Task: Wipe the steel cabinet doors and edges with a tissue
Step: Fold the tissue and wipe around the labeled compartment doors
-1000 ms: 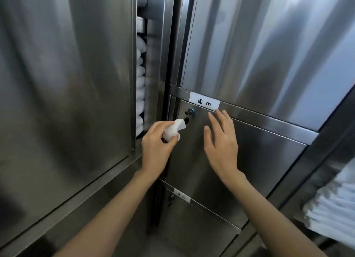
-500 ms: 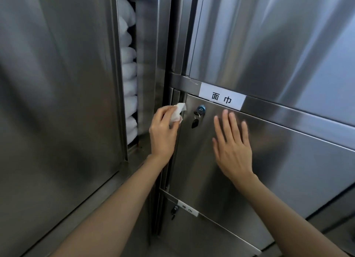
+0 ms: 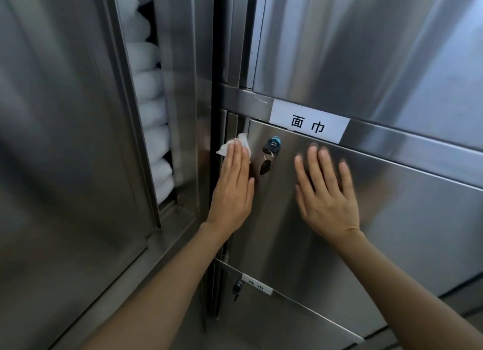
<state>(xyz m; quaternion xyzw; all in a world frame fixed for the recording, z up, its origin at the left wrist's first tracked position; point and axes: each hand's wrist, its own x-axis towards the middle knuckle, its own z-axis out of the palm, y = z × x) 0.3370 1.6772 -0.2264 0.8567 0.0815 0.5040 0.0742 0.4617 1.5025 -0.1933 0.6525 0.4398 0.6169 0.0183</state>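
The left hand (image 3: 231,190) is flat, with straight fingers pressing a white tissue (image 3: 236,147) on the left edge of the steel door (image 3: 392,232). The right hand (image 3: 326,192) lies flat and spread on that door, holding nothing. A key (image 3: 269,153) hangs between the hands. A label (image 3: 308,123) sits above.
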